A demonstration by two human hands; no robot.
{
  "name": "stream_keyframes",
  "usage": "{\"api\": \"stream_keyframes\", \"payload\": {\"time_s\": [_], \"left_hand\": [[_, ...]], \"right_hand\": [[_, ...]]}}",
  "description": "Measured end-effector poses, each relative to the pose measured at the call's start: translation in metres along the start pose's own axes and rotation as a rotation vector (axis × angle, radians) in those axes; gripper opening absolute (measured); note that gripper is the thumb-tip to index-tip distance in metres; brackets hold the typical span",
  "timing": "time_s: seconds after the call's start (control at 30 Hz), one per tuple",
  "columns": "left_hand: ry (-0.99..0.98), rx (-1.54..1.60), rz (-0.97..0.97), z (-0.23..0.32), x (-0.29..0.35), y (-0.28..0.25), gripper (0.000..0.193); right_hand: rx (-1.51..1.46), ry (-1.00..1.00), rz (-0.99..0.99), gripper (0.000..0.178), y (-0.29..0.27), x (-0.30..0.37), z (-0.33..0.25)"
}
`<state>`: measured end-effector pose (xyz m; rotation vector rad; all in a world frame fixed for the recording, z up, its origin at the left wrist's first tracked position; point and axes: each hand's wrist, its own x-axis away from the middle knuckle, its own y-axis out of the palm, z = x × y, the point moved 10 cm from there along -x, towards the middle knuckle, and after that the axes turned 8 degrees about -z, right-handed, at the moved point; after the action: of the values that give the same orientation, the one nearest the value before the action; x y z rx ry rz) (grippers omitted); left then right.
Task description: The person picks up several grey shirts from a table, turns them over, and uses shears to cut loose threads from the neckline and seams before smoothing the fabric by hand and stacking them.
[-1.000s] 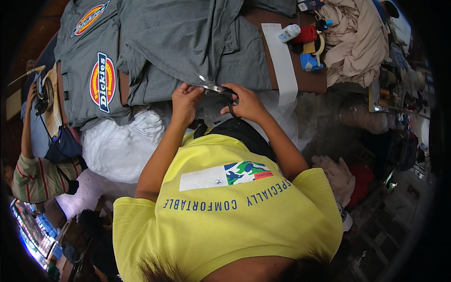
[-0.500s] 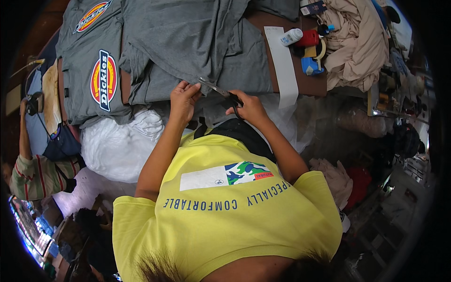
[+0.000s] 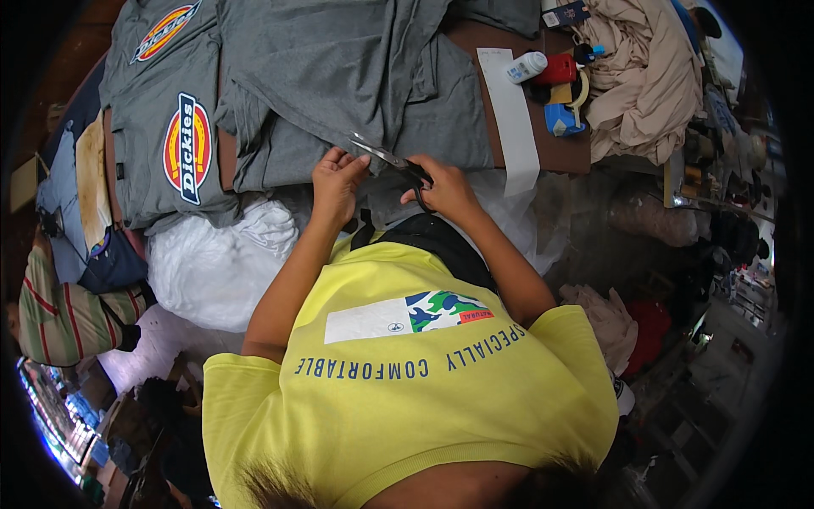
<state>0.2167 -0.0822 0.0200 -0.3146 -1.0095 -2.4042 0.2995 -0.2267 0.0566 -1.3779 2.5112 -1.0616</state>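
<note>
My right hand (image 3: 448,192) grips a pair of scissors (image 3: 388,158) by its black handles, with the metal blades pointing left and slightly apart. Just left of the blades, my left hand (image 3: 337,185) is closed in a pinch at the near edge of a grey garment (image 3: 339,81). A diagonal fold of the cloth runs down toward these fingertips. The scissor tips lie over the grey cloth close to my left fingers. What exactly sits between the fingertips is too small to see well.
Grey T-shirts with a printed badge (image 3: 187,148) lie on the brown table's left. A white paper strip (image 3: 509,119), white bottle (image 3: 526,67), tape dispenser (image 3: 564,117) and beige cloth heap (image 3: 640,85) are right. White plastic bags (image 3: 220,263) hang below; a person in a striped sleeve (image 3: 64,310) is left.
The scissors and my right hand have shifted slightly left, and the blades have turned a little. My left hand has moved slightly right. The person at the left has lowered an arm.
</note>
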Motion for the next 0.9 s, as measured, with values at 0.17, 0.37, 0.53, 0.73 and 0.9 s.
{"api": "stream_keyframes", "payload": {"time_s": [0.17, 0.37, 0.53, 0.73, 0.9], "left_hand": [[-0.006, 0.109, 0.028, 0.000, -0.010, -0.014, 0.016], [0.022, -0.017, -0.013, 0.004, -0.012, -0.013, 0.015], [0.047, -0.013, -0.044, 0.006, -0.011, -0.010, 0.016], [0.052, -0.027, -0.046, 0.008, -0.011, -0.008, 0.015], [-0.004, 0.037, -0.047, 0.007, -0.011, -0.008, 0.016]], "right_hand": [[-0.048, -0.004, 0.045, 0.056, 0.003, 0.009, 0.012], [0.023, 0.007, 0.031, 0.066, -0.003, 0.003, -0.006], [0.038, 0.006, 0.009, 0.069, -0.004, -0.009, -0.019], [-0.026, -0.012, 0.006, 0.061, -0.001, -0.010, -0.012], [-0.031, -0.042, 0.086, 0.059, 0.005, -0.002, 0.003]]}}
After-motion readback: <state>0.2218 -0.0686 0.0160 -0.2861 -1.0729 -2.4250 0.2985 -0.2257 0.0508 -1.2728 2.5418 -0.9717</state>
